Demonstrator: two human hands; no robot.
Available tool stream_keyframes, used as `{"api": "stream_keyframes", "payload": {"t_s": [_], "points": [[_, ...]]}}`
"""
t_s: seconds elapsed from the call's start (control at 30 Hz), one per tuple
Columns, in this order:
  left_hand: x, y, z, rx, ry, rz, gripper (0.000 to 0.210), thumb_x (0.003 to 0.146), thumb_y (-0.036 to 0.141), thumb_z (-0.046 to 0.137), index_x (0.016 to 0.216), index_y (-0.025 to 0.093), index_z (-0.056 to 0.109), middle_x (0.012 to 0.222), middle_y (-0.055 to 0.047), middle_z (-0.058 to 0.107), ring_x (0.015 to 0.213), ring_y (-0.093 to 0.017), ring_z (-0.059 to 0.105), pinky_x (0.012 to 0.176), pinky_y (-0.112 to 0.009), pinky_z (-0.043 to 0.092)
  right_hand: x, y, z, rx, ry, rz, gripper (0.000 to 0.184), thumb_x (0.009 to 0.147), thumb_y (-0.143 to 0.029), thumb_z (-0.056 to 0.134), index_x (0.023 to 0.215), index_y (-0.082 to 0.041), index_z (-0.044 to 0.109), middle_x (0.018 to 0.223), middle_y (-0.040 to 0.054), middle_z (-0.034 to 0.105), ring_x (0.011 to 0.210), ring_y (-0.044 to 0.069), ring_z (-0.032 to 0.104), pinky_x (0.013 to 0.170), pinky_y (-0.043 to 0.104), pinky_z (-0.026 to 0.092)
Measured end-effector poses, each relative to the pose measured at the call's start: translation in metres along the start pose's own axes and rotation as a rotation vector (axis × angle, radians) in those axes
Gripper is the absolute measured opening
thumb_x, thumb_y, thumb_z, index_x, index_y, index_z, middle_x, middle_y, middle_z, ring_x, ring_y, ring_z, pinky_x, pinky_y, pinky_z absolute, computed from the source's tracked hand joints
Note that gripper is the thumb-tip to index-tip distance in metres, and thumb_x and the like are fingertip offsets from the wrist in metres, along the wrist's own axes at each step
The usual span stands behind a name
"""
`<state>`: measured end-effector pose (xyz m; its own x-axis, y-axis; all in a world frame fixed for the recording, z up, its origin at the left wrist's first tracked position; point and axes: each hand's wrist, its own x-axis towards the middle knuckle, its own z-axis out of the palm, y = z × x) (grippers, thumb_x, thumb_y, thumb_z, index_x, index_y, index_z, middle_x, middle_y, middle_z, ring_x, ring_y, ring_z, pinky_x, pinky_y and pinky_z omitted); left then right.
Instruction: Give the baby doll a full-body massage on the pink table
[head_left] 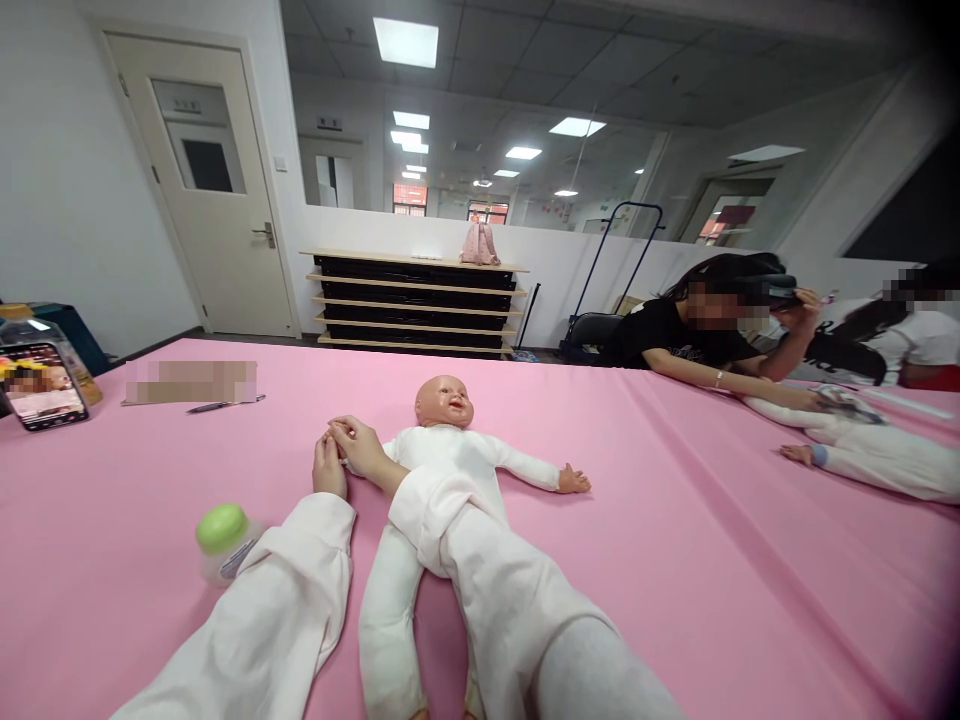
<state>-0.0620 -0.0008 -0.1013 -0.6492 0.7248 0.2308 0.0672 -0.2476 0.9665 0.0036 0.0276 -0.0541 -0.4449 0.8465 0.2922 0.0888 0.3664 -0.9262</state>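
A baby doll (450,450) with a white cloth body lies on its back on the pink tablecloth (660,560), its head at the far end. Both my hands meet at the end of the doll's arm on the left side of the picture. My left hand (328,465) is closed around the doll's hand, which is mostly hidden by my fingers. From above, my right hand (361,448) reaches across the doll's body, fingers bent and pinched at the same spot. The doll's other arm (529,465) is stretched out to the right, palm and fingers spread.
A jar with a green lid (222,530) stands beside my left sleeve. Further left are a phone (41,385), a bottle (82,375) and a pen (225,404). At the right, a person in black (690,335) leans over another doll (885,455).
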Motion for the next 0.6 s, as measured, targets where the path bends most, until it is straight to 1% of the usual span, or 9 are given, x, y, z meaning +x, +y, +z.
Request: {"api": "stream_keyframes", "payload": {"t_s": [0.07,0.13,0.23,0.3,0.33,0.37,0.47,0.53,0.6], "points": [[-0.003,0.003,0.001,-0.040,-0.051,-0.034,0.028,0.085,0.035,0.043,0.107,0.020,0.053,0.099,-0.005,0.063,0.090,-0.015,0.061,0.079,-0.027,0.049,0.001,-0.001,-0.001,0.013,0.063,0.025,0.020,0.083,-0.030,0.048,0.095,-0.021,0.061,0.087,0.0021,0.063,0.080,0.013,0.058,0.074,0.025,0.046],[-0.004,0.007,0.002,-0.079,-0.077,-0.069,0.029,0.083,0.034,0.048,0.108,0.021,0.051,0.104,-0.005,0.061,0.093,-0.016,0.060,0.081,-0.027,0.048,0.002,-0.003,-0.001,0.057,0.084,0.039,0.021,0.084,-0.031,0.047,0.092,-0.020,0.063,0.085,0.0023,0.064,0.080,0.013,0.058,0.074,0.025,0.046],[-0.004,0.011,0.002,-0.094,-0.004,-0.112,0.025,0.084,0.034,0.046,0.104,0.020,0.052,0.105,-0.006,0.060,0.096,-0.016,0.058,0.085,-0.029,0.046,0.002,-0.002,-0.001,0.138,0.027,0.020,0.023,0.086,-0.027,0.043,0.092,-0.019,0.064,0.087,0.0025,0.064,0.083,0.011,0.058,0.078,0.024,0.045],[-0.002,0.012,0.001,-0.088,0.045,-0.133,0.025,0.085,0.034,0.041,0.101,0.018,0.053,0.102,-0.007,0.060,0.095,-0.017,0.058,0.086,-0.031,0.045,0.001,0.001,0.000,0.132,-0.027,-0.013,0.022,0.084,-0.025,0.045,0.096,-0.020,0.063,0.090,0.0019,0.064,0.085,0.011,0.057,0.080,0.023,0.044],[-0.001,0.011,0.001,-0.087,0.051,-0.131,0.027,0.086,0.035,0.039,0.100,0.017,0.053,0.102,-0.007,0.060,0.095,-0.017,0.058,0.087,-0.032,0.044,0.001,0.002,0.001,0.105,-0.043,-0.031,0.021,0.083,-0.024,0.047,0.098,-0.021,0.062,0.091,0.0015,0.064,0.084,0.010,0.057,0.079,0.023,0.044],[-0.001,0.010,0.001,-0.088,0.042,-0.120,0.028,0.087,0.036,0.037,0.101,0.017,0.053,0.101,-0.008,0.060,0.096,-0.017,0.058,0.087,-0.033,0.044,0.000,0.004,0.001,0.070,-0.042,-0.045,0.021,0.083,-0.025,0.048,0.099,-0.022,0.062,0.090,0.0013,0.064,0.083,0.010,0.057,0.077,0.023,0.044],[-0.001,0.007,0.000,-0.104,-0.016,-0.066,0.032,0.088,0.038,0.033,0.102,0.019,0.054,0.104,-0.007,0.060,0.099,-0.017,0.056,0.086,-0.031,0.045,0.001,0.006,0.001,-0.006,0.024,-0.056,0.020,0.083,-0.027,0.048,0.097,-0.023,0.062,0.087,0.0007,0.063,0.079,0.011,0.057,0.072,0.022,0.045],[-0.003,0.007,0.001,-0.111,-0.057,-0.066,0.031,0.087,0.039,0.037,0.104,0.020,0.054,0.106,-0.007,0.060,0.099,-0.017,0.056,0.082,-0.028,0.046,0.002,0.004,0.000,-0.001,0.072,-0.031,0.017,0.083,-0.028,0.050,0.092,-0.022,0.062,0.082,-0.0001,0.063,0.075,0.010,0.056,0.069,0.021,0.045],[-0.004,0.007,0.001,-0.114,-0.089,-0.091,0.030,0.083,0.039,0.045,0.106,0.022,0.053,0.106,-0.006,0.060,0.099,-0.017,0.057,0.077,-0.026,0.047,0.002,0.001,-0.002,0.050,0.090,0.002,0.016,0.082,-0.031,0.051,0.088,-0.021,0.062,0.077,-0.0008,0.062,0.071,0.010,0.056,0.065,0.020,0.045]]}}
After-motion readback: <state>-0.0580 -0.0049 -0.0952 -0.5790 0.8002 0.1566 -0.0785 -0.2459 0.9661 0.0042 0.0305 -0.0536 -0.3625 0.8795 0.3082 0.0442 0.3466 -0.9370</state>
